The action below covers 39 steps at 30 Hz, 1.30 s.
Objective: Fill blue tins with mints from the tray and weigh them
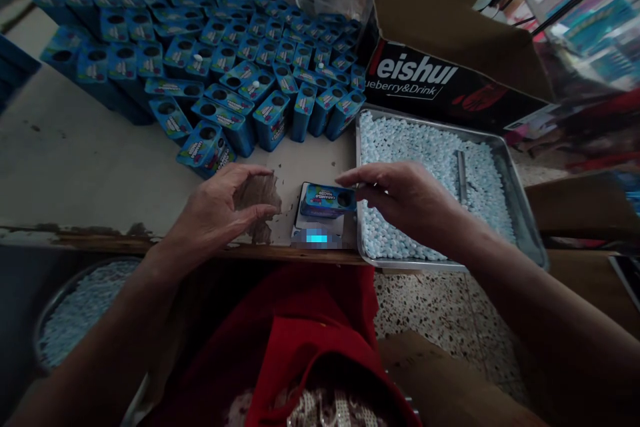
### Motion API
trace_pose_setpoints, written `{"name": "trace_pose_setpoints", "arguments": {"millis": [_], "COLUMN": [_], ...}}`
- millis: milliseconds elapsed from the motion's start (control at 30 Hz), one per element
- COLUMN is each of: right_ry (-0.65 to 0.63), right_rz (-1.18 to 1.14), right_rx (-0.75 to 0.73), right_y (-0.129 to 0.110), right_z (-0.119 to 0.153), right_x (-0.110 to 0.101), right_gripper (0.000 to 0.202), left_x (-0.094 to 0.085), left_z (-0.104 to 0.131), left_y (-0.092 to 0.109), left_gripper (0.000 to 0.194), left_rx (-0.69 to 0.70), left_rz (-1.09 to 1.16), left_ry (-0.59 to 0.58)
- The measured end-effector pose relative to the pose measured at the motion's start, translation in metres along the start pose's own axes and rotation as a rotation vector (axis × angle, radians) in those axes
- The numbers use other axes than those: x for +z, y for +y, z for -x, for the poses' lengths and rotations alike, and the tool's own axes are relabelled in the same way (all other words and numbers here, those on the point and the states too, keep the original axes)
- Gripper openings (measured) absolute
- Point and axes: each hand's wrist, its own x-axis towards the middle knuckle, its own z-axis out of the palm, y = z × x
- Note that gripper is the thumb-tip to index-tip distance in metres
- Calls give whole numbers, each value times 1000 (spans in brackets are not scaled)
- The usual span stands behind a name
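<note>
A blue candy box (325, 201) with a dark round hole in its top sits on a small digital scale (306, 223), whose display glows cyan. My left hand (213, 210) hovers to the left of the scale, thumb and fingers apart around nothing. To the right, my right hand (395, 193) reaches over the edge of a metal tray (445, 265) of small pale blue candies (410, 140). Its fingertips are close beside the box's holed end, thumb and forefinger slightly apart. I see nothing between them.
Many similar blue boxes (273, 120) stand packed across the table's far left. A metal strip (461, 177) lies on the candies. Behind the tray stands a black-printed carton (450, 90). Below left is another container of candies (85, 310). The table's front edge (240, 252) is worn.
</note>
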Motion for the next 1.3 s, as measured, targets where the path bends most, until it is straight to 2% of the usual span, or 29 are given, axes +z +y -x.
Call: {"name": "trace_pose_setpoints", "arguments": {"millis": [167,300,433,533,667,767,867,1100,1233,1300], "right_ry": [31,125,232,256,230,163,158,197,252,315], "right_rz": [13,19,-122,-309,-357,-244,-93,-61,-22,-43], "right_rx": [-34,34,133,189,175,111,39,-13,-47,-37], "right_y": [-8,-14,0,18,26,19,15,17,18,22], "right_z": [6,8,11,15,19,16,9,3,6,5], "right_x": [2,-12,-36,-43,-26,-4,12,24,26,21], "right_gripper": [34,33,30,25,27,28,26,25,25,22], "left_x": [-1,-3,-7,-7,0,8,13,21,35,46], "left_z": [-3,-7,-11,-13,-18,-21,-23,-27,-31,-33], "left_y": [7,16,28,38,53,66,75,73,71,75], "left_gripper": [55,55,53,54,53,53,52,64,72,65], "left_rx": [11,70,88,88,131,123,114,69,86,129], "left_rz": [-28,-45,-74,-76,-63,-92,-126,-133,-123,-108], "left_ry": [-20,3,13,-5,-22,-38,-39,-47,-78,-101]}}
